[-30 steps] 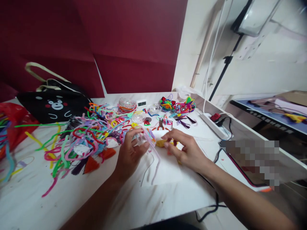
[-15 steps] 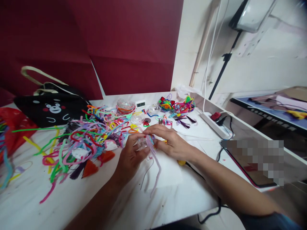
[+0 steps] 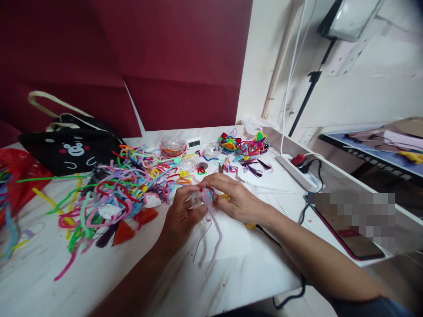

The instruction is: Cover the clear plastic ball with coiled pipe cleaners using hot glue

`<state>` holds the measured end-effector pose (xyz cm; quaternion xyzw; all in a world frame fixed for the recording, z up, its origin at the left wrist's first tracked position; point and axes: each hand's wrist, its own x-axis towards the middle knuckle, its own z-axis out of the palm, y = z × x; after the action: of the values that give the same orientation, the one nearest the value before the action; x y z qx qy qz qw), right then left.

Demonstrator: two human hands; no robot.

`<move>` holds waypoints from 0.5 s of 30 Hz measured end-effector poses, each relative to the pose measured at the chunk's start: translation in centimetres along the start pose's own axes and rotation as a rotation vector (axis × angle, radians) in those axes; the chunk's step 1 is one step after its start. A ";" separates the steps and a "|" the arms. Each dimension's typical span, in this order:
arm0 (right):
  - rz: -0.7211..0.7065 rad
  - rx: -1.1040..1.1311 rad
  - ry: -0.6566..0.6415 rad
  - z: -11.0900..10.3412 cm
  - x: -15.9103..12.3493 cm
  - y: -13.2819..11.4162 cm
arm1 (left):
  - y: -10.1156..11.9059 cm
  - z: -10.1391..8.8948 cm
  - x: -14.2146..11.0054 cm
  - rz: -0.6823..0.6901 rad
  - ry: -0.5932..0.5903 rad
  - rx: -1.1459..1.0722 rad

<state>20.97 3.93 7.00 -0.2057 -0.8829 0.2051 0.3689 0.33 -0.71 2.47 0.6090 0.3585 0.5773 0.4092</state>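
Observation:
My left hand (image 3: 183, 209) is closed around a clear plastic ball (image 3: 198, 200) with coloured pipe cleaners on its right side. A pale purple pipe cleaner (image 3: 218, 233) hangs from it toward me, its lower end over the white table. My right hand (image 3: 236, 198) is closed against the ball's right side, its fingers over the top; they hide much of the coloured part. Partly under my right palm lies a yellow tool (image 3: 251, 226) with a black cord, probably a glue gun. Just behind my fingers the tips of pliers (image 3: 221, 167) show.
A heap of pipe cleaners (image 3: 115, 198) and tassels spreads to the left, before a black bag (image 3: 76, 149). Clear half-balls (image 3: 189, 164), a small digital clock (image 3: 193, 143) and finished colourful figures (image 3: 230, 143) stand behind. To the right are a power strip (image 3: 299, 174) and a phone (image 3: 346, 231).
My right hand has left the yellow tool and moved left onto the ball, fingers closing on its right side. Over the last half second both hands barely move.

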 end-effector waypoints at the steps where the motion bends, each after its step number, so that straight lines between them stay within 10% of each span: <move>1: 0.003 0.000 -0.001 0.0 0.0 0.0 | 0.0 0.0 0.0 -0.005 0.000 -0.001; 15: 0.013 0.008 0.007 0.1 -0.3 -0.1 | 0.1 -0.2 0.1 -0.056 -0.015 0.001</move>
<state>21.07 3.69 6.84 -0.2106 -0.8794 0.2104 0.3715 0.13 -0.62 2.63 0.6033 0.3727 0.5607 0.4276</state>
